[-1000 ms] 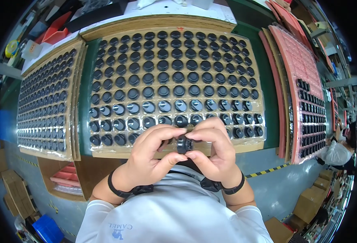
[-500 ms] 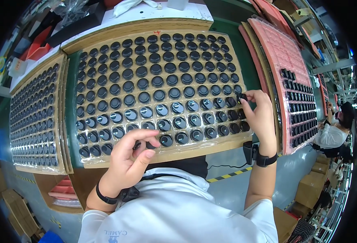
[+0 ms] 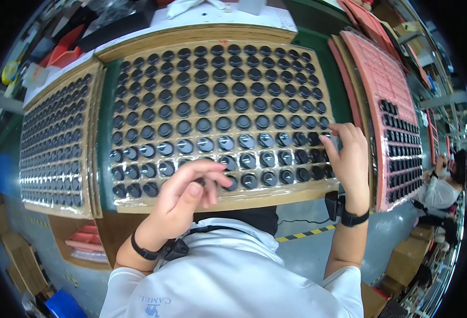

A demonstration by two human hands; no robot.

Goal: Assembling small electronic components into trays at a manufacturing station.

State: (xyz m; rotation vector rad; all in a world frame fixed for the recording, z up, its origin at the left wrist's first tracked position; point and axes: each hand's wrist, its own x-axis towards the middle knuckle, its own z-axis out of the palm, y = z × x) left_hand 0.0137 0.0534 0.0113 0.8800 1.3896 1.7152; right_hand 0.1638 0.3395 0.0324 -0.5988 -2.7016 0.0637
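A wide clear plastic tray (image 3: 228,199) on cardboard holds rows of round black caps (image 3: 223,123) in front of me. My left hand (image 3: 188,196) hovers over its near edge, fingers loosely bent and thumb apart from them. A dark cap shows in the gap between thumb and fingers, apparently in the tray below. My right hand (image 3: 349,153) reaches over the tray's right end. Its thumb and forefinger are parted beside the end caps, with no cap visible between them. The hand covers some of the caps there.
A second tray of black caps (image 3: 50,153) sits at the left. On the right stands a pink tray (image 3: 374,69), partly filled with black pieces. Behind is a white bench (image 3: 196,21). A co-worker in white (image 3: 436,183) sits at far right; boxes (image 3: 406,249) stand below.
The black cap pinched in my right hand is no longer seen between its fingers, which have parted. My left hand has shifted right along the tray's near edge. The whole view has moved slightly.
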